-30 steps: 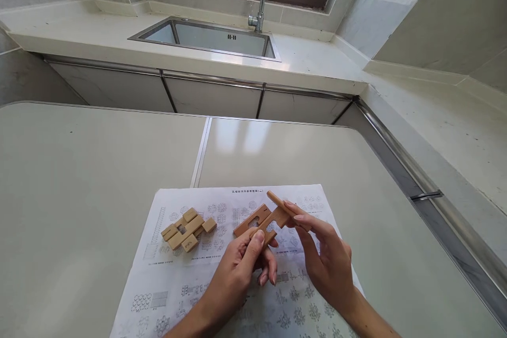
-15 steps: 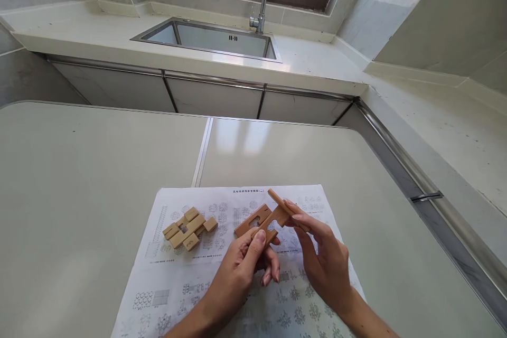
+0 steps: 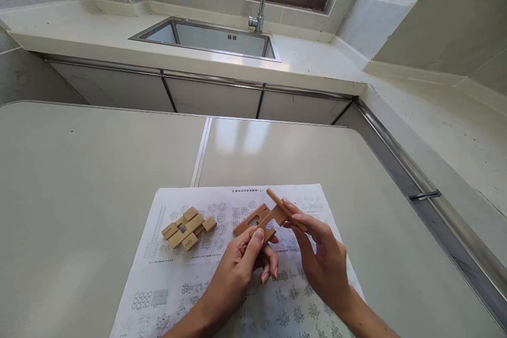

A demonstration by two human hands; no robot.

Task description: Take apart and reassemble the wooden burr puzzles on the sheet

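My left hand (image 3: 247, 261) is closed, its thumb pressing a notched wooden puzzle piece (image 3: 266, 224). Between the thumb and fingers of my right hand (image 3: 322, 245) is a flat, narrow wooden puzzle piece (image 3: 285, 208), tilted down toward the right. The two held pieces meet at an angle; whether they interlock I cannot tell. Just behind my left fingertips is a reddish slotted wooden piece (image 3: 241, 228), partly covered by the held ones. To the left, an interlocking wooden puzzle (image 3: 186, 228) of several lighter blocks rests on a printed sheet (image 3: 158, 274).
The sheet, covered with small puzzle diagrams, lies on a pale table (image 3: 79, 195) with a seam (image 3: 201, 153) across it. Beyond the table runs a counter (image 3: 309, 66) with a sink (image 3: 214, 37) and a faucet (image 3: 259, 21). Another counter (image 3: 443, 116) flanks the right side.
Both hands and the held pieces keep almost the same pose. The whole view has shifted very slightly.
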